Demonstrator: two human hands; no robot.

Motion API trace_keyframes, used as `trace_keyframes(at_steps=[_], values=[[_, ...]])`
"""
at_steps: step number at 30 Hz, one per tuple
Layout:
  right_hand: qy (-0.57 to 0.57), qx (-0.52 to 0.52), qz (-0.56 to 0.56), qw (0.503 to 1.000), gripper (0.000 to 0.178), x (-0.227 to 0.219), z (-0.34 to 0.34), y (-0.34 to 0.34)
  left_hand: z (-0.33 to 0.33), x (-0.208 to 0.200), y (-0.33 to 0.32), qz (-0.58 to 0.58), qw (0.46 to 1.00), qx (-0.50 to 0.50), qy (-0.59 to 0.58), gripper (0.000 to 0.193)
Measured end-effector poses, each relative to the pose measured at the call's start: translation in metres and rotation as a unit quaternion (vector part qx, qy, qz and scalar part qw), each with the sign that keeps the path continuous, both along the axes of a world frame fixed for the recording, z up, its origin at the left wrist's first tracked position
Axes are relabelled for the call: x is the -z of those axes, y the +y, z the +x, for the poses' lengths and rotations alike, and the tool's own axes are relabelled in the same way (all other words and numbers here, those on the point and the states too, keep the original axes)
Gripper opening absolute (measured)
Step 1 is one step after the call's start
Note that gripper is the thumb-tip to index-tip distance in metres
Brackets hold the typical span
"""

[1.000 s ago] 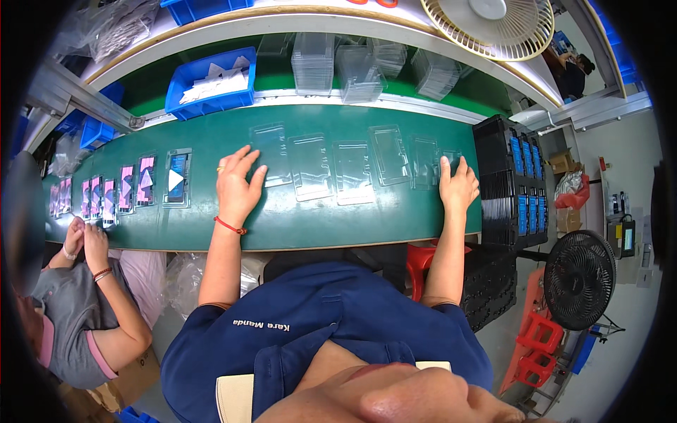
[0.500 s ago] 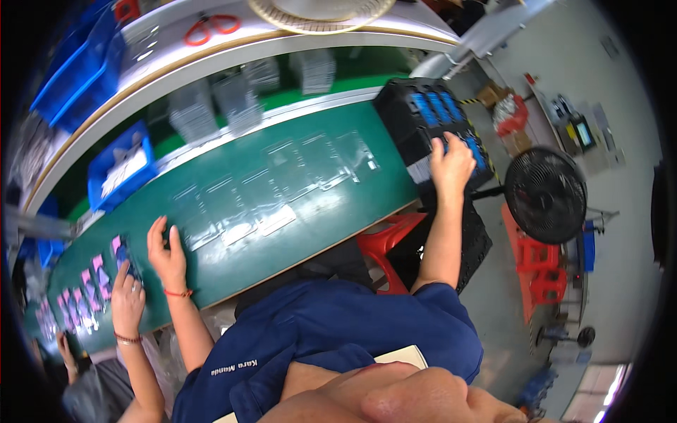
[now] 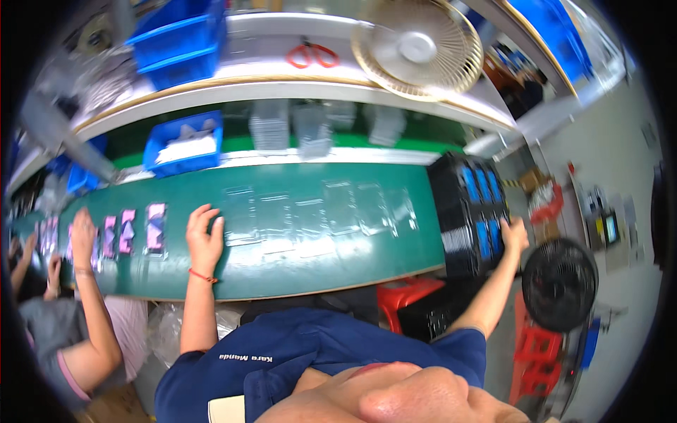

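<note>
We are seeing the blue pieces (image 3: 484,240) lying in two groups in the black trays (image 3: 460,262), which are standing stacked at the right end of the green table (image 3: 317,273). The pieces' long axes are running roughly away from the body, and the nearer group is sitting just left of the right hand's (image 3: 517,236) fingertips. That hand is by far the nearer one: it is resting at the stack's right edge, fingers bending inward, and we are unable to tell whether they are grasping a piece. The left hand (image 3: 204,243) is hanging well apart, fingers loosely curving and holding nothing, thumb standing off, just beside the leftmost clear tray (image 3: 240,218).
</note>
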State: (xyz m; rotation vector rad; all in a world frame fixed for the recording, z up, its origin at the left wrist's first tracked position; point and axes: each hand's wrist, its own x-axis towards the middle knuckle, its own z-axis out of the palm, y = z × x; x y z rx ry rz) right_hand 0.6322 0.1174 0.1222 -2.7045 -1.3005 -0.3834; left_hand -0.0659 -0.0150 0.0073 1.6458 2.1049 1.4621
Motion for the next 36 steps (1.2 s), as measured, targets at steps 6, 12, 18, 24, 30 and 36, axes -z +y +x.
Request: trace_keyframes(at_steps=[6, 12, 18, 24, 30, 36], values=[[-0.017, -0.007, -0.015, 1.000, 0.039, -0.011, 0.005, 0.002, 0.002, 0.000, -0.010, 0.009, 1.000, -0.017, 0.007, 0.016], [0.120, -0.108, -0.029, 0.987, 0.039, 0.007, 0.016, 0.000, 0.002, 0.000, -0.003, 0.011, 1.000, -0.012, -0.013, 0.015], [0.175, -0.177, 0.067, 0.966, 0.032, 0.009, 0.005, 0.005, -0.003, -0.002, -0.005, 0.016, 1.000, -0.014, 0.006, 0.015], [0.081, -0.140, -0.102, 0.982, 0.061, -0.004, -0.003, 0.004, -0.002, 0.006, -0.006, 0.036, 0.999, -0.017, 0.006, 0.011], [-0.079, -0.157, -0.052, 0.983, 0.071, 0.031, 0.054, 0.007, 0.004, 0.007, -0.004, 0.020, 1.000, -0.003, -0.007, 0.012], [0.060, -0.180, -0.116, 0.975, 0.068, -0.001, -0.040, -0.015, 0.001, 0.007, -0.011, 0.007, 1.000, -0.007, -0.009, 0.013]])
